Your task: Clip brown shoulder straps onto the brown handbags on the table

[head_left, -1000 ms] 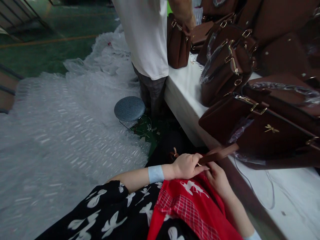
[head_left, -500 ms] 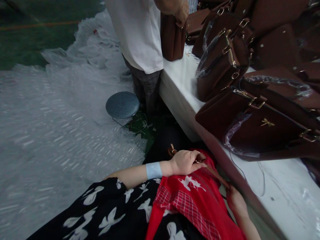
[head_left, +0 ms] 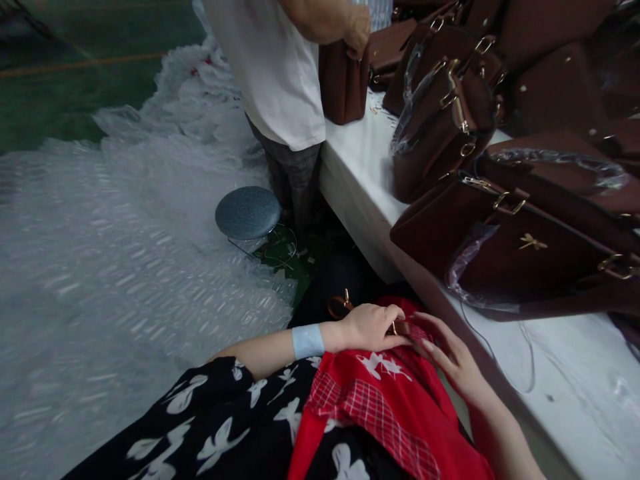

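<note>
My left hand (head_left: 373, 327) rests over my lap, its fingers closed on a brown leather strap (head_left: 400, 327) with gold-coloured hardware. One end of that strap, a small loop with a gold clasp (head_left: 347, 299), sticks out past the wrist side of the hand. Just right of it, my right hand (head_left: 453, 357) reaches in with fingers stretched and apart, close to the strap; whether the fingertips touch it is hard to see. Below both hands lies a red apron (head_left: 400, 400) with a checked panel.
A white table (head_left: 560, 373) runs along my right, bearing several brown handbags (head_left: 530, 247) with plastic-wrapped handles. Ahead, a person in a white top (head_left: 285, 80) has a hand on a brown bag (head_left: 345, 87). A round stool (head_left: 249, 212) stands beside heaped clear plastic packaging (head_left: 125, 267).
My right hand has moved up and left, from the strap's stretched-out far end to beside my left hand, and its fingers have spread. My left hand keeps its grip.
</note>
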`<state>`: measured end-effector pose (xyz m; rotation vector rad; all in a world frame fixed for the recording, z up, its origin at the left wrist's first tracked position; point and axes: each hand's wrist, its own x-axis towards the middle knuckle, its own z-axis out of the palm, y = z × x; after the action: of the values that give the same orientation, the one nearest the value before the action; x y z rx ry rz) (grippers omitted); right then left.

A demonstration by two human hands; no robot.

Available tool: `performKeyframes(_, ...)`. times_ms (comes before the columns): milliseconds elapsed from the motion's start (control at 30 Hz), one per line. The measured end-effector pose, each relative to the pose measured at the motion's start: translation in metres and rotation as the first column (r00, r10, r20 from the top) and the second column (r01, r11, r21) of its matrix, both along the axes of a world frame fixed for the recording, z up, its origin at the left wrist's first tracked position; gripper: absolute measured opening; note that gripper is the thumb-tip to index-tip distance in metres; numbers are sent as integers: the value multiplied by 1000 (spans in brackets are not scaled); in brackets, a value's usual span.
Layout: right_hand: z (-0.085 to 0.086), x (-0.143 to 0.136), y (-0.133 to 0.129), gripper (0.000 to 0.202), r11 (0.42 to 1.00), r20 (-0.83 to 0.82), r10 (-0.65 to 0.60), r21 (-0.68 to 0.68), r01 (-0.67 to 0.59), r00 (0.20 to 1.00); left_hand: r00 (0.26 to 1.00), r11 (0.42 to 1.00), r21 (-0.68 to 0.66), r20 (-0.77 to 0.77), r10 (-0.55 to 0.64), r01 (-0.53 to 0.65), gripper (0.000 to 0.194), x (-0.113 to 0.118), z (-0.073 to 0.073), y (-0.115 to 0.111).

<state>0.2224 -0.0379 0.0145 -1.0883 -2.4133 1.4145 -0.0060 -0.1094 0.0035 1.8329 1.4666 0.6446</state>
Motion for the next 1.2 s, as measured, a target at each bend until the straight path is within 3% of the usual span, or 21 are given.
performKeyframes(67, 14, -31, -3, 49, 994, -56, 30, -101, -35, 998, 1000, 1000, -21, -5, 4, -4, 57, 2, 2, -1)
performKeyframes(133, 14, -48, -6, 48, 980, -80, -7, -197, -9, 997, 1000, 1000, -11, 28, -6, 6, 65, -1, 7, -2)
performKeyframes(200, 10, -51, -5, 44, 953, -114, -93, -299, 55, 989, 995, 999, 39, 91, -29, 25, 68, -12, 14, -3)
performKeyframes(267, 10, -45, -2, 39, 916, -158, -197, -381, 124, 968, 992, 996, 84, 126, -24, 13, 53, -27, 17, -2)
performKeyframes(333, 16, -36, 2, 33, 883, -200, -282, -437, 172, 938, 991, 994, 73, 111, 70, -78, 34, -43, 15, 0)
performKeyframes(400, 26, -29, 4, 30, 856, -243, -343, -479, 195, 907, 974, 976, 22, 67, 215, -216, 37, -54, 7, 3)
performKeyframes(467, 35, -25, 4, 29, 839, -273, -379, -505, 204, 884, 958, 958, -41, 29, 286, -285, 44, -59, -3, 8)
performKeyframes(600, 41, -24, 2, 28, 860, -295, -368, -468, 203, 882, 981, 973, -158, 76, 180, -166, 56, -49, -19, 17)
performKeyframes(733, 40, -19, 2, 30, 925, -253, -244, -350, 147, 936, 971, 987, -138, 212, 112, -83, 49, -35, -27, 24)
performKeyframes(800, 39, -17, 3, 31, 950, -213, -194, -285, 129, 958, 956, 981, -193, 282, 76, -21, 48, -31, -30, 26)
performKeyframes(967, 39, -17, 1, 31, 966, -176, -175, -218, 135, 969, 883, 912, -409, 432, 183, 11, 40, -28, -37, 27)
performKeyframes(1033, 39, -18, 0, 30, 963, -201, -228, -188, 191, 953, 854, 913, -404, 454, 254, -56, 37, -30, -39, 29)
performKeyframes(1100, 38, -18, -1, 29, 949, -232, -309, -140, 283, 922, 823, 904, -363, 424, 378, -227, 37, -37, -40, 32)
performKeyframes(1200, 40, -16, -1, 30, 919, -236, -391, -47, 391, 890, 750, 821, -252, 335, 570, -512, 38, -56, -38, 39)
